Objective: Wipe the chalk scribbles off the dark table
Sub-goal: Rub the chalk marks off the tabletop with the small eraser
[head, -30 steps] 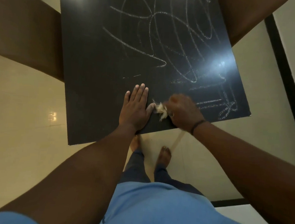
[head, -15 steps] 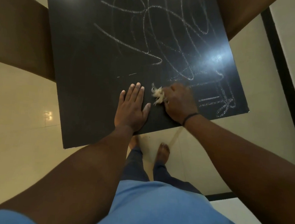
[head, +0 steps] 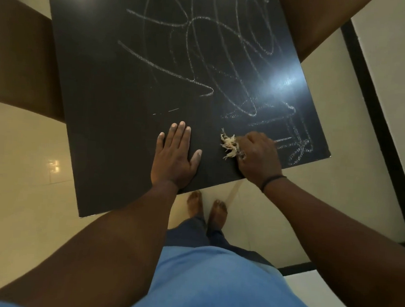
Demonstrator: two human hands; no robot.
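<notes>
A pale frayed fibre wad point(head: 228, 144) is clamped in the right hand point(head: 257, 157) on the dark rectangular counter point(head: 119, 86), strands pointing left (toward the flat, spread left hand point(head: 174, 158)); white chalk scribbles point(head: 216, 57) lie beyond.

Blue shirt point(head: 222, 288), dark trousers point(head: 190, 232), bare feet point(head: 218, 209) — black wristband point(head: 270, 181) on right wrist

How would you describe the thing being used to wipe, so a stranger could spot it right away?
Start at the dark table and follow its near edge to the right hand, closed in a fist. Poking out of the fist's left side is a pale frayed wad of fibres, the only light, stringy thing lying among flat chalk scribbles.
</notes>
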